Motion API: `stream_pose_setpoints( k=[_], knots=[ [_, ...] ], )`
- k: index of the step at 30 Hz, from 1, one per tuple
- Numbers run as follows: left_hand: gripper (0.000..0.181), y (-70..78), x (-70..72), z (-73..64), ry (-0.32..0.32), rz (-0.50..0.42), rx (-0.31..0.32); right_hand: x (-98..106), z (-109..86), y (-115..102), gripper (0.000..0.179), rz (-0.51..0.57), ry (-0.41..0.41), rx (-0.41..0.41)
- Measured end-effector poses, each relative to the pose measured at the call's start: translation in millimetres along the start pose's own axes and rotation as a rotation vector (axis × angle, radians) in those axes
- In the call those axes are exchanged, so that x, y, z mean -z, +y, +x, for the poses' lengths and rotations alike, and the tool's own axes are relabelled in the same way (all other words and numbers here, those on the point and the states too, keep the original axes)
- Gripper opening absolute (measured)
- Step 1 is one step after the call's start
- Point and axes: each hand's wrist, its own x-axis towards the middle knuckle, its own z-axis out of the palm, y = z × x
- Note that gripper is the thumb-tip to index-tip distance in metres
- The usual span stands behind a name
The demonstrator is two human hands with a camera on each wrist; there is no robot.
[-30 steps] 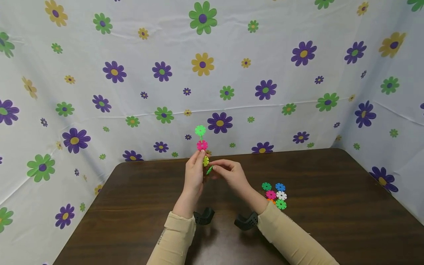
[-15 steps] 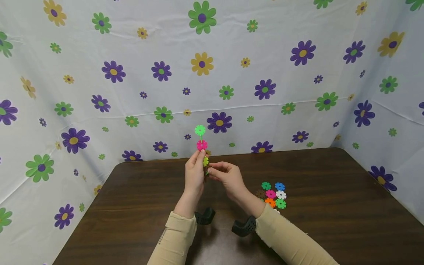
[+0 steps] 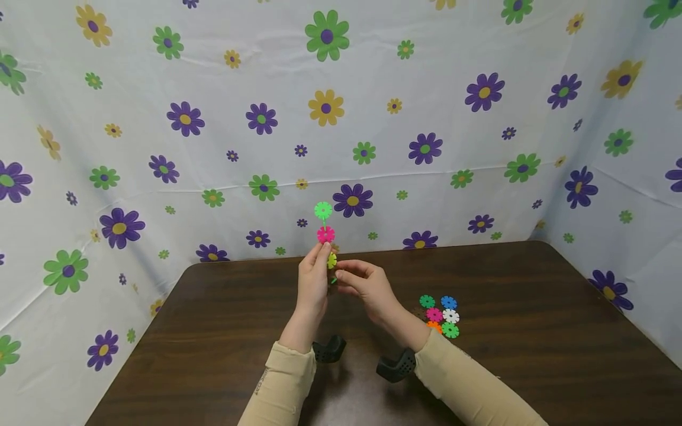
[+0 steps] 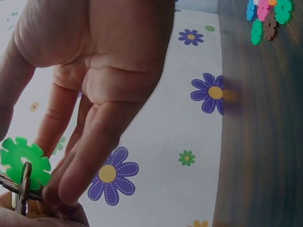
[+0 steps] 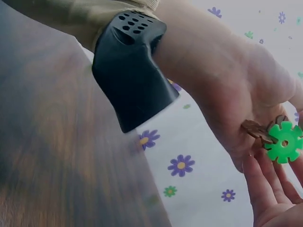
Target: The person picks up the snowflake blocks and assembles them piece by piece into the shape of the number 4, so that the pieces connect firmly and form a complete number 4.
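My left hand (image 3: 313,278) holds a chain of flat, notched plastic discs upright. A bright green disc (image 3: 322,210) tops it, with a pink disc (image 3: 325,235) below and a yellow disc (image 3: 333,260) partly behind the fingers. Close beside it, my right hand (image 3: 366,289) pinches another green disc (image 5: 284,143) at the chain's lower end. Brown discs (image 5: 255,130) lie against that green one in the right wrist view. In the left wrist view the green disc meets a brown disc (image 4: 24,184) seen edge-on. Fingers hide how firmly they are joined.
Several loose discs lie on the dark wood table (image 3: 224,331), right of the right forearm, among them a blue disc (image 3: 449,302), a white disc (image 3: 450,316) and an orange disc (image 3: 434,326). A flower-print cloth (image 3: 213,160) hangs behind the table. Black wrist mounts (image 3: 396,365) jut inward.
My right hand has brought the green disc left against the lower end of the chain, and its fingers have shifted slightly there. The left hand keeps its hold, nearly still.
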Motion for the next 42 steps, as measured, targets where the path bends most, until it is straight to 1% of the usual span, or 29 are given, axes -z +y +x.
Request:
stream_pose_setpoints(
  k=[4,7,10,12,14,16,20,25,28,30,32,36,39,42],
  knots=[
    [0.027,1.5,1.6,-1.9,-0.017,-0.011,0.016,4,-1.2,-4,0.032,-0.013,-0.048,-0.007],
    [0.028,2.5,2.7,-3.0,-0.031,-0.016,0.034,12,-1.6,-6,0.035,-0.022,-0.054,-0.017],
    [0.030,4.0,3.3,-3.3,-0.037,-0.004,0.054,27,-2.1,-10,0.039,-0.030,-0.047,-0.025],
    [0.031,5.1,3.7,-3.1,-0.039,0.006,0.061,42,-3.2,-15,0.039,-0.061,-0.044,-0.028],
    [0.031,5.2,3.4,-2.8,-0.040,0.016,0.063,61,-4.6,-18,0.042,-0.104,-0.048,-0.034],
    [0.030,5.1,3.3,-2.4,-0.047,0.021,0.060,83,-6.7,-21,0.044,-0.174,-0.057,-0.051],
    [0.030,4.6,3.6,-1.9,-0.061,0.028,0.057,133,-12.4,-19,0.046,-0.318,-0.075,-0.112],
    [0.030,5.2,3.7,-2.7,-0.055,0.031,0.059,193,-19.7,-16,0.045,-0.524,-0.098,-0.186],
    [0.030,5.5,3.7,-3.0,-0.049,0.034,0.065,221,-22.1,-16,0.045,-0.653,-0.094,-0.218],
    [0.030,5.2,3.7,-3.0,-0.050,0.038,0.070,235,-23.1,-16,0.043,-0.737,-0.087,-0.225],
    [0.030,5.2,3.9,-3.2,-0.053,0.040,0.076,246,-23.7,-17,0.041,-0.811,-0.086,-0.226],
    [0.031,5.7,4.4,-4.3,-0.057,0.045,0.085,260,-25.7,-16,0.036,-0.926,-0.143,-0.212],
    [0.031,6.1,3.8,-4.9,-0.062,0.046,0.083,265,-27.7,-16,0.038,-0.943,-0.203,-0.194],
    [0.031,6.1,2.2,-5.2,-0.072,0.042,0.076,266,-28.8,-17,0.042,-0.943,-0.245,-0.178]
  ],
)
